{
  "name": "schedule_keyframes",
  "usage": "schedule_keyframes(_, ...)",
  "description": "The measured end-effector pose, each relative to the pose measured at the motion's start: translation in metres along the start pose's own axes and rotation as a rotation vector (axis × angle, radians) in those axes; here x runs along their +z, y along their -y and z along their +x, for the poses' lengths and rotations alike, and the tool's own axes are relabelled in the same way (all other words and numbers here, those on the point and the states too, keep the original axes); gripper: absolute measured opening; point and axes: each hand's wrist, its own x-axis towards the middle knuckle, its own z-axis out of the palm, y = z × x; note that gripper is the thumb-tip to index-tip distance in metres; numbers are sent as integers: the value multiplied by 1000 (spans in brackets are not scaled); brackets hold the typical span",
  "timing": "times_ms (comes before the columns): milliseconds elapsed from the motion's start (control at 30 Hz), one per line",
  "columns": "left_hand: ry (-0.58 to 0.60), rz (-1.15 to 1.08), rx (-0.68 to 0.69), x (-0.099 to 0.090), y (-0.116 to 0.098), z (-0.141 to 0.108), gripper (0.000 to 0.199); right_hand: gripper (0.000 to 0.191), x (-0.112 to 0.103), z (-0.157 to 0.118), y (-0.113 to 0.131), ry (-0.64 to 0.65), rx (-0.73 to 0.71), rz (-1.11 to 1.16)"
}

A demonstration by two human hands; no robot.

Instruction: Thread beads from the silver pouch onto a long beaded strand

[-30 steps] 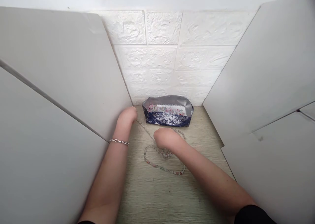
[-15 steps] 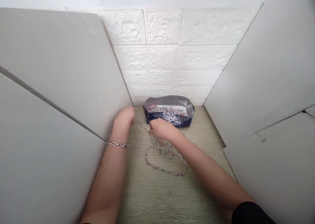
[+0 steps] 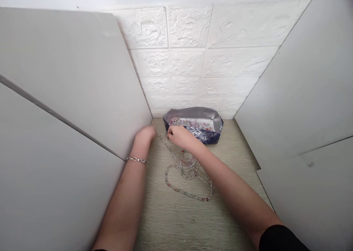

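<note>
At the bench point(image 3: 176, 221) back edge, left hand point(image 3: 145, 136) and right hand point(image 3: 179, 137) were curled near pouch point(image 3: 193, 124) and bead strand point(image 3: 187, 172); grips uncertain.

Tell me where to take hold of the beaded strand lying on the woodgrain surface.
Best pinch the straight single run of the beaded strand just beyond the left hand, coming from above: it lies flat and separate there, while the lower loop and tangled heap could snag.

You are sitting at a small makeshift booth, whether in a home or a workroom you cannot tell, closed in on both sides by tall grey-white board panels point(image 3: 63, 78), backed by white embossed brick-pattern wall panelling point(image 3: 187, 60), and floored by a pale wood-grain surface point(image 3: 171, 221).
</note>
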Motion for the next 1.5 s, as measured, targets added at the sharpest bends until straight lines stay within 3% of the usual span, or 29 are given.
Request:
schedule_keyframes(100,178,134,-15,-7,-2,-2,20,25,-10,-2,-2,36,-29,-12)
schedule_keyframes(167,193,145,-7,-10,-3,-2,19,25,-16,-4,-2,55,-25,-19)
schedule_keyframes(233,134,136,-6,-11,-4,1,23,26,-22,-7,-1,64,-10,-19)
schedule_keyframes(400,-196,16,-4,3,-7,17,34,27,-27,-13,2,67,8,-20)
schedule_keyframes(600,-363,-57,42,20,-5,28,35,28,-22,-12,1,72,-36,-35)
schedule_keyframes(1000,-436,-68,84,24,-4,29,33,30,-22,-14,-1,87,-23,-46)
schedule_keyframes(1300,-504,-291,162,17,-2,34,28,31,-24,-13,-6,76,-25,-99)
schedule_keyframes(1500,-439,-368,153,4,-3,22,28,30,-26,-13,-8,51,-3,-94)
